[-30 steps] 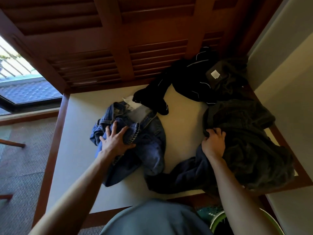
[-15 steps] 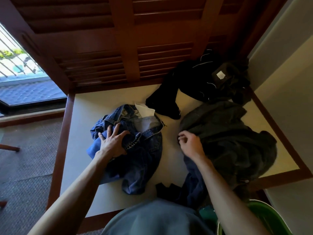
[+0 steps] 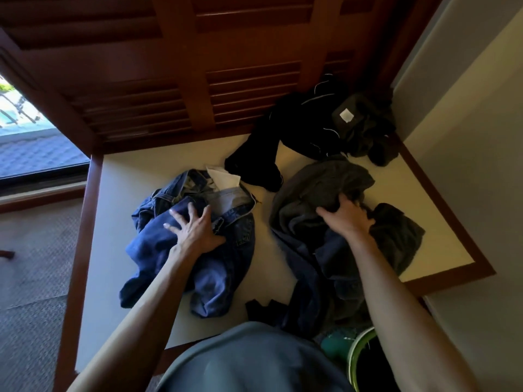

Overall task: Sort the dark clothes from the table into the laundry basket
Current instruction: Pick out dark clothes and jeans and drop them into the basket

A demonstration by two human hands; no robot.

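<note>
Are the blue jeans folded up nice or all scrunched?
Scrunched. The blue denim jeans lie in a rumpled heap on the cream table, waistband gaping open, with the left hand resting flat on top.

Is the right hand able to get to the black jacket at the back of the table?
Probably yes. The right hand grips the grey garment, and the black jacket lies just beyond it with nothing between.

The right hand (image 3: pixel 349 215) now sits further up on the dark green cloth (image 3: pixel 325 190), fingers dug into it.
</note>
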